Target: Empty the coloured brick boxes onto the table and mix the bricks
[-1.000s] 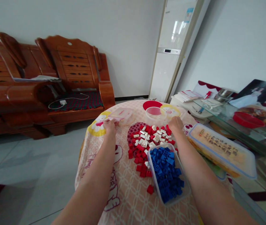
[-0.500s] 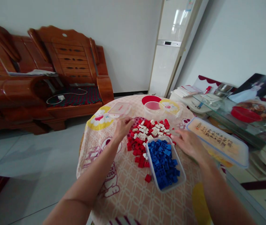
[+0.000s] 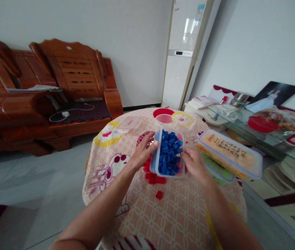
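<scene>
Since half a second earlier, the lidless clear plastic container (image 3: pixel 154 159) had moved away from us, from the near side of the red brick pile (image 3: pixel 151 177) to a place over it, and both our hands had come to its sides. Below lay the round, cloth-covered table (image 3: pixel 142 211); to the right was the lidded, blue-rimmed box (image 3: pixel 228 152). The container seemed tilted between our hands. Our right hand (image 3: pixel 193 160) looked clamped on its right wall; our left hand (image 3: pixel 145 149) lay along the opposite wall, thumb near the rim, and we could not tell whether it gripped. We judged that the whole container could slip or tip if the left hold was loose, the weight then hanging on one side. A steeper lean could spill blue toy bricks (image 3: pixel 168 154) among the red ones, and a dragging base could scatter the pile. The container looked translucent, oblong and round-cornered, with a pale rim. Inside, the bricks made a deep-blue, slightly glossy jumble, lying at all angles. Smallest of all, a lone red brick (image 3: pixel 159 194) sat apart, nearer us.
</scene>
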`<state>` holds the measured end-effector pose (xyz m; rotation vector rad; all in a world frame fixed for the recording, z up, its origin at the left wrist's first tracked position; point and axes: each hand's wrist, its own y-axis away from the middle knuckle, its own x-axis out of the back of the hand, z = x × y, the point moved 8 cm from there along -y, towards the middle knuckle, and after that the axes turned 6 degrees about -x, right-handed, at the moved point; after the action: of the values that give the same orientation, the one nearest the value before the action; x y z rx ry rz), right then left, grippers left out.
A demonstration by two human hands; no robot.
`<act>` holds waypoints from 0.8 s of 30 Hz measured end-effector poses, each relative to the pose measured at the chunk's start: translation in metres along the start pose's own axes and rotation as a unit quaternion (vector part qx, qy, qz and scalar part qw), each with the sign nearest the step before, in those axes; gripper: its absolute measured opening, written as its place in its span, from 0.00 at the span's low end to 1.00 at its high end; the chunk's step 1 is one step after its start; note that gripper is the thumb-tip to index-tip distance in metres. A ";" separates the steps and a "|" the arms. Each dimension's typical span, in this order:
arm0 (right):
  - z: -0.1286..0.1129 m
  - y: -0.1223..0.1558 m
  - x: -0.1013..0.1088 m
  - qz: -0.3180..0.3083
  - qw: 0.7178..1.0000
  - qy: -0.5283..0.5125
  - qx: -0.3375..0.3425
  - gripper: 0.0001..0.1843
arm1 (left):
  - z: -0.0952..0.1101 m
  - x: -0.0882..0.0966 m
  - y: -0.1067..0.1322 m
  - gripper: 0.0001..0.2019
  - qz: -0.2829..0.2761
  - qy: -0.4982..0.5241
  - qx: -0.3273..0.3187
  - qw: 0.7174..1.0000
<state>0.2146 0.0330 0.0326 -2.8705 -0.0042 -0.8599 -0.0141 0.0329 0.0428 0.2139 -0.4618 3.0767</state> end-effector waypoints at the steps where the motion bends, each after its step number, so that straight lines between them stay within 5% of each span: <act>1: -0.003 -0.008 -0.008 0.020 1.000 -0.007 -0.001 0.13 | 0.001 0.004 -0.002 0.38 0.006 -0.008 0.003 1.000; 8: 0.016 -0.040 -0.084 -0.057 0.981 -0.156 -0.105 0.24 | 0.002 0.028 -0.026 0.43 0.038 -0.198 -0.056 0.978; 19: 0.031 -0.042 -0.079 -0.047 0.977 -0.170 -0.117 0.31 | 0.047 -0.024 -0.044 0.43 -0.013 -0.437 -0.135 0.889; 24: 0.040 -0.040 -0.072 -0.009 0.984 -0.127 -0.121 0.31 | 0.052 -0.029 -0.048 0.43 -0.027 -0.507 -0.153 0.848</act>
<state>0.1744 0.0814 -0.0343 -3.1935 0.0506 -0.5210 0.0240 0.0633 0.1024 1.7918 -0.8972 2.4915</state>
